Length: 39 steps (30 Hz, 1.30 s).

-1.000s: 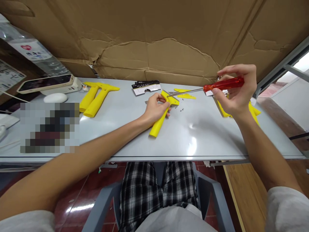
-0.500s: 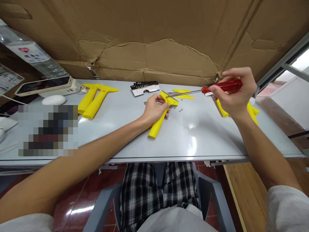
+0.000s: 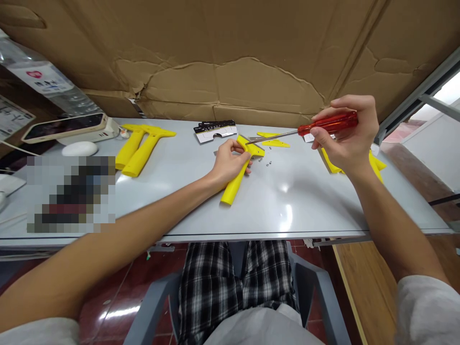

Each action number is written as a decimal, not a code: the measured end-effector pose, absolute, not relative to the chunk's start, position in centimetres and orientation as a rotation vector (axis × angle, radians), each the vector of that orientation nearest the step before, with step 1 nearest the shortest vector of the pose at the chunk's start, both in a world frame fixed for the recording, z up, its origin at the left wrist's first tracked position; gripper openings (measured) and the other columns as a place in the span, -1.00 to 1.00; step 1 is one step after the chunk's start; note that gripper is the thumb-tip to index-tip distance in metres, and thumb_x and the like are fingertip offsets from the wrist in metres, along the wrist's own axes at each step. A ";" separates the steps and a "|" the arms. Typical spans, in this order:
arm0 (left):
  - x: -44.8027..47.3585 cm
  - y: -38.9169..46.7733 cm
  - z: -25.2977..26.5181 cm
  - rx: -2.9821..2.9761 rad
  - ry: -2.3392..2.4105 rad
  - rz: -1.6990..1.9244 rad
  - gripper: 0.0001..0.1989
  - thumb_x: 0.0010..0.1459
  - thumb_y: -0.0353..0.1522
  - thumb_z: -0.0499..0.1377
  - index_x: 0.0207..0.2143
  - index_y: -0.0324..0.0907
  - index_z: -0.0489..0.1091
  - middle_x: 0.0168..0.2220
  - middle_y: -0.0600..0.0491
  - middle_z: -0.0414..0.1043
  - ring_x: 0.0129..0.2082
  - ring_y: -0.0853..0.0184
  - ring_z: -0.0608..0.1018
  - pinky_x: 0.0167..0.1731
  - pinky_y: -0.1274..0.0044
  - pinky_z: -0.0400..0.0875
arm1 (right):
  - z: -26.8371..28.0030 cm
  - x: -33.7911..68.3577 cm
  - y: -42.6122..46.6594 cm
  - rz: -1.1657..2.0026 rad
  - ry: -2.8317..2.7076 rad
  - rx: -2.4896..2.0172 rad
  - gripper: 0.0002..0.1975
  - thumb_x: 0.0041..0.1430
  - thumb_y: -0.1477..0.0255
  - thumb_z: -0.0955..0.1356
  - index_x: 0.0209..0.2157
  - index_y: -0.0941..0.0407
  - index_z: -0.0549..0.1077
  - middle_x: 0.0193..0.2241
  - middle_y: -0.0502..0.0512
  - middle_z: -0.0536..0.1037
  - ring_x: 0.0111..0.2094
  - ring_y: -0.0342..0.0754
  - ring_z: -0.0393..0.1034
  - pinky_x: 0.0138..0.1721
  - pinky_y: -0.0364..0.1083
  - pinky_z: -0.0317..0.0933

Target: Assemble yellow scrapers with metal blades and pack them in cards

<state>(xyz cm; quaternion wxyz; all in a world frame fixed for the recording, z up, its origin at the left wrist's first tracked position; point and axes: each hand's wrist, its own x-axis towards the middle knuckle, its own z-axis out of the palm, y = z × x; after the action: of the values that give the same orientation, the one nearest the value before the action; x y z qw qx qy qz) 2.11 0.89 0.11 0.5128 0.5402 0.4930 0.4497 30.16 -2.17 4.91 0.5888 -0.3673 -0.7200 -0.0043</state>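
Observation:
My left hand (image 3: 230, 164) is wrapped round a yellow T-shaped scraper handle (image 3: 233, 190), with its head pointing away from me and its round end toward me. In my right hand (image 3: 354, 139) is a screwdriver (image 3: 328, 125) with a clear red grip, held nearly level. Its metal shaft reaches left, and the tip meets the head of the scraper handle. Several small screws (image 3: 268, 164) lie just right of that head. Behind them rest flat yellow scraper plates (image 3: 275, 143).
Two more yellow handles (image 3: 143, 151) lie to the left, and others (image 3: 376, 167) sit behind my right wrist. Black-and-white cards (image 3: 215, 132) lie at the back near the cardboard (image 3: 230, 57). A phone (image 3: 66, 127), a white mouse (image 3: 79, 149) and a plastic bottle (image 3: 53, 79) are at the left.
My right hand and the screwdriver have shifted slightly left, and the fingers have changed their position on the grip. The left hand and the scraper handle stay nearly still.

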 end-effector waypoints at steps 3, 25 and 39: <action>2.1 0.8 0.2 1.301 1.187 1.065 -0.77 0.32 -0.60 0.22 -0.25 -0.15 0.25 -0.05 -0.02 0.48 -0.51 0.42 0.66 -0.65 0.52 0.54 | 4.9 30.0 -2.3 -0.081 -1.641 -0.889 -0.43 0.17 0.00 0.57 0.03 -0.05 0.37 -0.30 0.01 0.59 -0.33 -0.10 0.58 -0.53 -0.12 0.45; 2.0 0.8 0.2 1.326 1.198 1.067 -0.77 0.29 -0.57 0.25 -0.25 -0.14 0.27 -0.06 -0.02 0.50 -0.46 0.39 0.68 -0.59 0.52 0.59 | 5.1 29.8 -2.9 -0.027 -1.648 -0.926 -0.46 0.17 -0.04 0.56 -0.03 -0.06 0.37 -0.27 0.04 0.60 -0.28 -0.04 0.62 -0.50 -0.07 0.48; 2.0 1.0 -0.1 1.322 1.188 1.079 -0.76 0.26 -0.57 0.27 -0.24 -0.14 0.26 -0.07 -0.02 0.48 -0.46 0.38 0.68 -0.58 0.53 0.58 | 5.8 29.3 -3.4 0.022 -1.723 -0.917 -0.42 0.13 -0.02 0.56 0.01 -0.13 0.30 -0.13 0.05 0.59 -0.22 0.00 0.62 -0.44 0.03 0.58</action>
<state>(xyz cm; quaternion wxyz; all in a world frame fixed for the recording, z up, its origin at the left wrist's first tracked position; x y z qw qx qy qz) 2.00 0.97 -0.13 0.5065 0.5483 0.4925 0.4476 29.28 -3.45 5.81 0.5605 -0.3891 -0.7310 0.0095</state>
